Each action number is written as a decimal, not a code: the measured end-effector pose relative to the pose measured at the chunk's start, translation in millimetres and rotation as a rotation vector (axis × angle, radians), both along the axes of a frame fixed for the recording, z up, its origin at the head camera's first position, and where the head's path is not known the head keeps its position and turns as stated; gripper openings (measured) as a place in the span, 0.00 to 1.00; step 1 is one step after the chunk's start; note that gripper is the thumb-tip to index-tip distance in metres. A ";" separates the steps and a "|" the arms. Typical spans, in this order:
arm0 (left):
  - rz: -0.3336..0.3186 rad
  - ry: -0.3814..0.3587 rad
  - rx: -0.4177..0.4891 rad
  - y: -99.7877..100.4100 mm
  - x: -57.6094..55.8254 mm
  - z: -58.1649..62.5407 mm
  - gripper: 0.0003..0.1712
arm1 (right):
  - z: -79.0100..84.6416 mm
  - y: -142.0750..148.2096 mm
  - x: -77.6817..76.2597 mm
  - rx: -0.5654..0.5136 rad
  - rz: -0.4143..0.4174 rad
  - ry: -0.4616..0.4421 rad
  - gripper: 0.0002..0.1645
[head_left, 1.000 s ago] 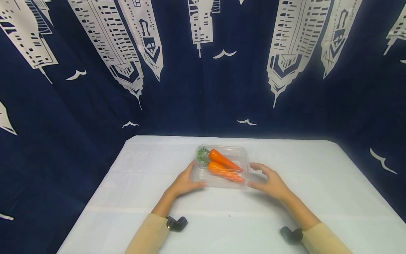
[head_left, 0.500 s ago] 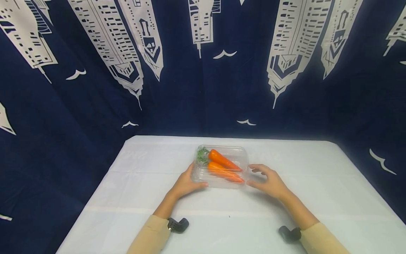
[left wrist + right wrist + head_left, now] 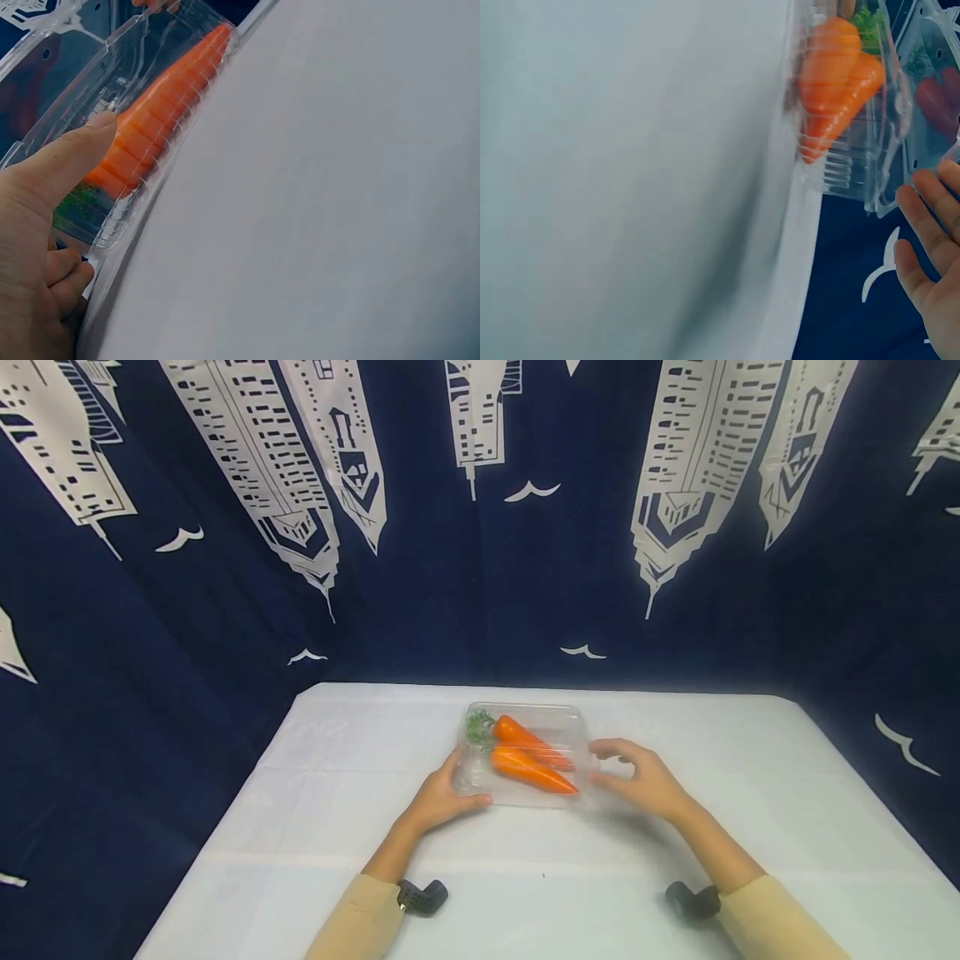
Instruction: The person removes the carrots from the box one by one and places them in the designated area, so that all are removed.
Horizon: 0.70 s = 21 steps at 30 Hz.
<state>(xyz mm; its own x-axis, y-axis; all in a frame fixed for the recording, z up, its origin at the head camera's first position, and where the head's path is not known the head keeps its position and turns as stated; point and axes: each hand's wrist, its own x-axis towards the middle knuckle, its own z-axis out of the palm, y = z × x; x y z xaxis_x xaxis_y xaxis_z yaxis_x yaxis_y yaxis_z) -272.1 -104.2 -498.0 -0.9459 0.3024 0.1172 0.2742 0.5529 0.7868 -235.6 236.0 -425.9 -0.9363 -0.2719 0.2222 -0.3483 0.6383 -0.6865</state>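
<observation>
A clear plastic clamshell box stands on the table with two orange carrots in it, green tops to the left. My left hand grips its left end; in the left wrist view the thumb lies over the rim and the other fingers curl below. The box's lid is raised and has small vent holes. At the right end, my right hand is close to the plastic, fingers mostly straight in the right wrist view. Whether its fingertips touch the lid is hard to tell.
A white cloth covers the table. Behind it hangs a navy curtain printed with white buildings and birds. Dark devices sit at both wrists. Red shapes show in the lid, possibly reflections of the carrots.
My right hand has shifted slightly, its fingers a little higher and its thumb now blurred. A bright plastic edge across the carrots sits higher. The left hand keeps its grip.
</observation>
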 end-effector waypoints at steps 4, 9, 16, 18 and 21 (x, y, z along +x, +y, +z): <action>-0.013 0.004 -0.016 -2.1 1.1 0.1 0.62 | 10.7 -0.3 -3.1 0.025 0.015 0.007 0.29; -0.012 0.004 -0.027 -3.8 1.1 1.4 0.62 | 23.4 -0.3 -11.9 0.055 0.033 0.023 0.28; -0.046 0.014 -0.020 -4.7 3.3 2.3 0.61 | 34.2 -1.4 -21.0 0.059 0.032 0.030 0.28; -0.053 0.023 -0.026 -4.4 3.9 2.9 0.60 | 37.5 -2.0 -23.4 0.053 0.026 0.029 0.28; -0.045 0.022 -0.034 -3.6 3.9 4.1 0.60 | 42.7 -2.6 -28.8 0.045 0.011 0.021 0.28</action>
<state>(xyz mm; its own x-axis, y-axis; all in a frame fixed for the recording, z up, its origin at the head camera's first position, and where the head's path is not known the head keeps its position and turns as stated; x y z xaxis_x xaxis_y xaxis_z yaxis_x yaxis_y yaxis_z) -268.2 -107.8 -493.8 -0.9285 0.3489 0.1269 0.3166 0.5657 0.7614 -264.4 233.4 -383.2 -0.9286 -0.2921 0.2287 -0.3690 0.6648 -0.6495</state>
